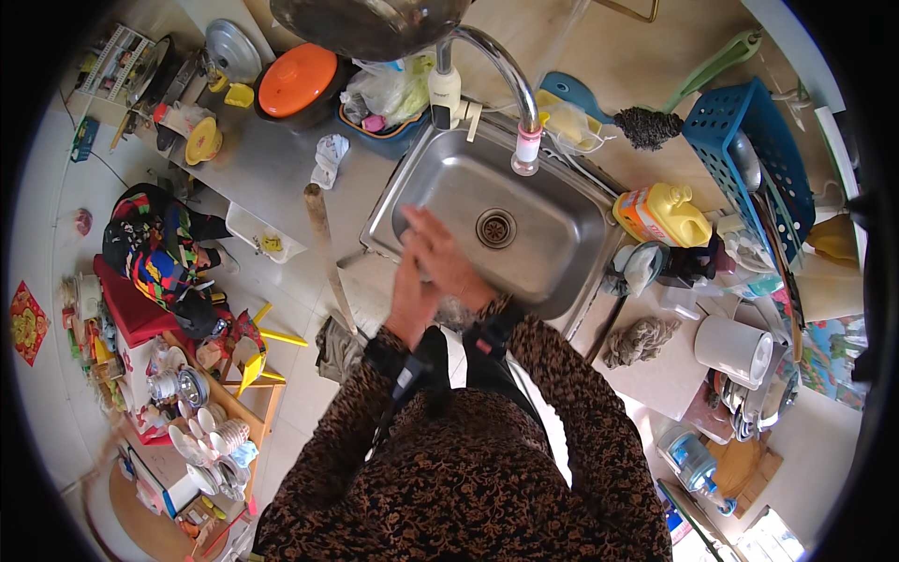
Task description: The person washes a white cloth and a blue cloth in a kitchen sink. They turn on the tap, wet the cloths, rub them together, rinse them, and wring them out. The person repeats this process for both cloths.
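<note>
My left hand and my right hand meet over the front left rim of a stainless steel sink. Their palms face each other, fingers stretched out and slightly blurred. Whether anything lies between them is hidden. To the right of my fingertips is the drain strainer in the basin's floor. A curved chrome faucet with a clear-tipped nozzle reaches over the basin, and no water shows from it. A wooden stick stands left of my hands, its lower end near a grey cloth.
A yellow jug and a blue perforated basket stand right of the sink. Left of it are a blue basin of bags, a white cloth and an orange-lidded pot. A wok hangs above. Another person is at far left.
</note>
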Motion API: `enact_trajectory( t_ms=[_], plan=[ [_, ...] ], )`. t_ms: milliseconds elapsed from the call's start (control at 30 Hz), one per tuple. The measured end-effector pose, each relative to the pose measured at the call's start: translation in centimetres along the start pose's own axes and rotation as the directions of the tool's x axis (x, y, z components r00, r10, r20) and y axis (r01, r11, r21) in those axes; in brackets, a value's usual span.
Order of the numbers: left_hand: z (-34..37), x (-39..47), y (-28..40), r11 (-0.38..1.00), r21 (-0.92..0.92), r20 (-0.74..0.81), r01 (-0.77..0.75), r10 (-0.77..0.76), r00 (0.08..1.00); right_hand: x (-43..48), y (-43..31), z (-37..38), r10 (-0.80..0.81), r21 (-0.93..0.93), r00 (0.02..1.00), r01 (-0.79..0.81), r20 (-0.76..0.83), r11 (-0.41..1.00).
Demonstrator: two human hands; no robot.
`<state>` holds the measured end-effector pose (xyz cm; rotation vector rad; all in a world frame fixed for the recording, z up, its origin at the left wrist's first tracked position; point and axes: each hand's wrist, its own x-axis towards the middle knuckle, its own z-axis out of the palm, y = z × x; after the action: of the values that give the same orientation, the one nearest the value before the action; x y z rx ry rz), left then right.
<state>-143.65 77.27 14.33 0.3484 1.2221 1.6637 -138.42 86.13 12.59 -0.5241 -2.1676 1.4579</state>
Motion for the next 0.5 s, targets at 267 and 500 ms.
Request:
enact_trajectory(
  t_ms=[267,500],
  plan=[
    [-0.9,0.9,1.5,0.912,-0.41,-0.142,-0.003,-0.061,0.988,-2.0,-2.3,0.8,0.081,0.014,0.996,-0.08,-0.027,0.997],
    [1.4,0.5,1.9,0.916,-0.366,0.053,0.164,-0.156,0.986,-0.3,-3.2,-3.0,0.305,0.461,0.951,-0.246,-0.058,0.853]
  ],
)
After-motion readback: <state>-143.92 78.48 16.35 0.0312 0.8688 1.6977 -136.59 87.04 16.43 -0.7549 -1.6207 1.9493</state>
